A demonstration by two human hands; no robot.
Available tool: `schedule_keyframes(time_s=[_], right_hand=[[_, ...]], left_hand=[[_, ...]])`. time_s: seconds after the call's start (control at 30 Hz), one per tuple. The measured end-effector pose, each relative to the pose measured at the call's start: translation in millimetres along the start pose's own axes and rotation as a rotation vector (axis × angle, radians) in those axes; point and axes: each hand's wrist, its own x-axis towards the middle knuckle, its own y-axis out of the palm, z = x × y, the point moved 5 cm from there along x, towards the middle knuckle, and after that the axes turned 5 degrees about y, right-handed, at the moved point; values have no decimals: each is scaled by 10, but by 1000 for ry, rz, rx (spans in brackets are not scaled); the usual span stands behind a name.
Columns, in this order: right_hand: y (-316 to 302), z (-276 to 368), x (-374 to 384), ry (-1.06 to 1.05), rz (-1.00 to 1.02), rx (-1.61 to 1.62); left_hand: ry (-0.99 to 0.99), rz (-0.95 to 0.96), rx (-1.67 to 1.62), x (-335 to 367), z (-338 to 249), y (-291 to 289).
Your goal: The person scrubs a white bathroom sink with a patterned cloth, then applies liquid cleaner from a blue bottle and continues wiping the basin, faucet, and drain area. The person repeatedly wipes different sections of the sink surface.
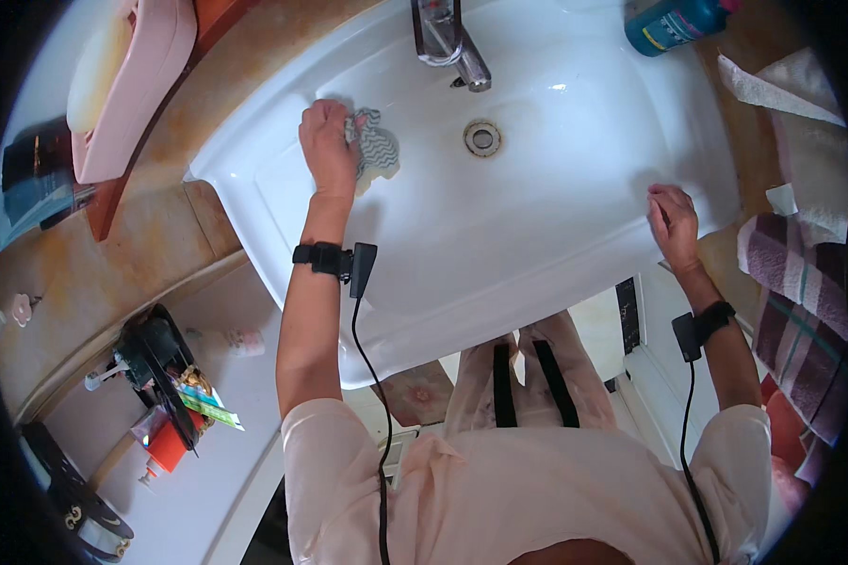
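My left hand (329, 148) is closed on a grey-and-white zigzag cloth (377, 146), which lies against the inner left side of the white sink (556, 226). A pale yellowish edge of the cloth shows below. Over the sink's front right rim hovers or rests my right hand (675, 224), its fingers loosely bent, thumb apart, holding nothing visible. Whether it touches the rim I cannot tell. The drain (482, 138) sits between the hands, with the metal faucet (452, 42) behind it.
A dark teal bottle (674, 26) stands at the back right corner. Towels (801, 273) hang or lie along the right. On the left are a pink soap holder (137, 85) and a black wall rack (155, 363) with small items. Cables run from both wrist straps.
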Motion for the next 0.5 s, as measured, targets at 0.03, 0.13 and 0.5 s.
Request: schedule_keyframes(time_s=[0.03,0.13,0.5], right_hand=[[2,-1,1,5,6,8],[-13,14,6,-8,-16,-3],[-36,34,20,1,-19,12]], left_hand=[[-13,-22,-9,70,-16,94],[107,-88,-14,426,-195,422],[-202,-294,9,538,-290,434]])
